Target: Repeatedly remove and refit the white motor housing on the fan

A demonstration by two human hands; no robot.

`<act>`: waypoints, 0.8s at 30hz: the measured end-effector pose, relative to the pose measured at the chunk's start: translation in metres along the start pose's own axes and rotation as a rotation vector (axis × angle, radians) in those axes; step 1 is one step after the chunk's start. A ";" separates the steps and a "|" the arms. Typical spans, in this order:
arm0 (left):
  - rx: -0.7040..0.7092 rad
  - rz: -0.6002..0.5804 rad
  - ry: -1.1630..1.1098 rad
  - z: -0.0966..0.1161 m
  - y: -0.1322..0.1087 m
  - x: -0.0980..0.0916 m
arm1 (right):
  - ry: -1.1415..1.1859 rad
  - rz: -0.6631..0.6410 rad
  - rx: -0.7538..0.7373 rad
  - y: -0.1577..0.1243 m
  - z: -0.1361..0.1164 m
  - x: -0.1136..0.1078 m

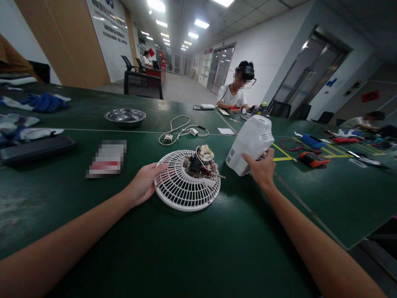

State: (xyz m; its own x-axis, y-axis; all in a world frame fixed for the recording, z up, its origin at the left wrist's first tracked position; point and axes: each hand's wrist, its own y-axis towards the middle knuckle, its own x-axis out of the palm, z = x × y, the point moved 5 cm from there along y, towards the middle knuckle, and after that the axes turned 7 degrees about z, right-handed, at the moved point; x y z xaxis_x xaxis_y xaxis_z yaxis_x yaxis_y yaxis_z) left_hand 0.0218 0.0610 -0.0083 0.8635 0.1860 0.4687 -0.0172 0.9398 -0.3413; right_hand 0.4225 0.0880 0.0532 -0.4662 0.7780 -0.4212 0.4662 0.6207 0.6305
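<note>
My left hand (145, 182) grips the left rim of a round white fan grille (186, 194), thumb on top and fingers beneath. On the grille's back sits an exposed motor (196, 163) with loose wires and a pale lump on top; a thin shaft or rod sticks out to its right. To the right, my right hand (262, 167) is closed around the lower side of a white plastic motor housing (249, 142), which stands tilted with its vented, rounded end up. Housing and grille are apart. The fingers behind the housing are partly hidden.
Behind the grille lie a coiled white cable (182, 131) and a steel bowl (125, 116). A dark case (37, 150) and gloves (43, 102) are at left. An orange multimeter (313, 159) lies at right. Across the green table (186, 256) another person (232, 95) sits.
</note>
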 end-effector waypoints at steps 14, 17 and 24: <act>0.003 0.006 0.008 0.001 0.001 -0.003 | -0.082 0.101 0.158 0.050 0.066 -0.032; -0.001 0.010 0.008 0.002 0.000 -0.002 | -0.026 0.139 0.109 0.051 0.065 -0.033; 0.000 -0.009 0.029 0.001 0.003 -0.004 | 0.160 0.309 -0.058 0.057 0.059 -0.040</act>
State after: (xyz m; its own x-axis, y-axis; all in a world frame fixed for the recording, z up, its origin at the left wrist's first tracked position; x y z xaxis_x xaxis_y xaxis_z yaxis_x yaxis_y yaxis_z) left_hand 0.0182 0.0637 -0.0107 0.8777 0.1692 0.4484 -0.0094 0.9415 -0.3368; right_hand 0.5116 0.0981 0.0672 -0.4237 0.9002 -0.1005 0.5624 0.3484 0.7499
